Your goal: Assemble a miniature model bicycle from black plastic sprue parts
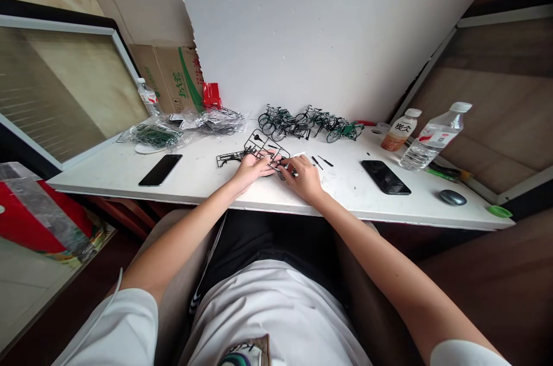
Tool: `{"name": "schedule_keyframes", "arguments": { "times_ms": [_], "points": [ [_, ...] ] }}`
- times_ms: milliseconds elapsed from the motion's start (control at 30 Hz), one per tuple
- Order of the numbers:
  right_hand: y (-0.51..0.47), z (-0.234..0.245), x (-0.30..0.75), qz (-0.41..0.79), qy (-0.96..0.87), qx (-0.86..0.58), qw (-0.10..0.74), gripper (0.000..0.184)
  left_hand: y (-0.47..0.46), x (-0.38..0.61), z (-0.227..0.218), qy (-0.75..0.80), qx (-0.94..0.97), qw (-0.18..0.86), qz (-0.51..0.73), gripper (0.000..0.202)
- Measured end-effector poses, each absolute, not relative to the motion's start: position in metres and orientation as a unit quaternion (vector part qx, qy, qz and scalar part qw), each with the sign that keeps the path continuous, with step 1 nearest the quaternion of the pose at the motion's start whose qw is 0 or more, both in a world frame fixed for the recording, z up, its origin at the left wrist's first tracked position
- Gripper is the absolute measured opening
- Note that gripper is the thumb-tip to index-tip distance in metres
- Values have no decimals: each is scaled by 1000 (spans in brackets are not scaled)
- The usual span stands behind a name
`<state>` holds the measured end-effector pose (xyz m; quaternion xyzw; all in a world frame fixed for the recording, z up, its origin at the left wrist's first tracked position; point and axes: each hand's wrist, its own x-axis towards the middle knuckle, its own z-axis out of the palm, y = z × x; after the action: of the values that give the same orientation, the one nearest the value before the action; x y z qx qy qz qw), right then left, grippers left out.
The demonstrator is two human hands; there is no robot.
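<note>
My left hand [253, 171] is closed on a black plastic parts frame [258, 138], a thin grid with small moulded pieces, held just above the white table. My right hand [306, 178] has its fingers bent and pinched at the frame's right side, close to the left fingertips. Whatever small piece lies between those fingers is too small to make out. More black moulded parts [231, 157] lie on the table left of my left hand. Two thin dark tools or parts [325, 161] rest just beyond my right hand.
Several small model bicycles [280, 123] stand at the back. Bagged parts [158, 134] are at the left, near a phone [161, 170]. Rightward are another phone [386, 177], a tea bottle [401, 129], a water bottle [436, 138], a computer mouse [453, 197] and a green ring [499, 211].
</note>
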<state>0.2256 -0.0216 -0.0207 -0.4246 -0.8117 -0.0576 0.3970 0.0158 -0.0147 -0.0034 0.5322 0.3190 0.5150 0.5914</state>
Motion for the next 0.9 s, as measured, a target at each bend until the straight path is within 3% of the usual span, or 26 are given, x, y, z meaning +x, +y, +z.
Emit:
{"name": "schedule_keyframes", "arguments": {
  "times_ms": [200,400,633,900],
  "points": [
    [-20,-23,224,-71,-820,-440,359,26,-13,17,-3,338,557,569,502,49],
    [-18,-25,224,-24,-815,-482,321,26,-4,12,-15,338,655,475,481,66],
    [-19,-24,225,-12,-822,-466,327,26,-3,6,-13,358,662,496,433,84],
    [-18,-25,226,-37,-806,-463,366,24,-10,7,-7,358,637,525,437,77]
  ]
}}
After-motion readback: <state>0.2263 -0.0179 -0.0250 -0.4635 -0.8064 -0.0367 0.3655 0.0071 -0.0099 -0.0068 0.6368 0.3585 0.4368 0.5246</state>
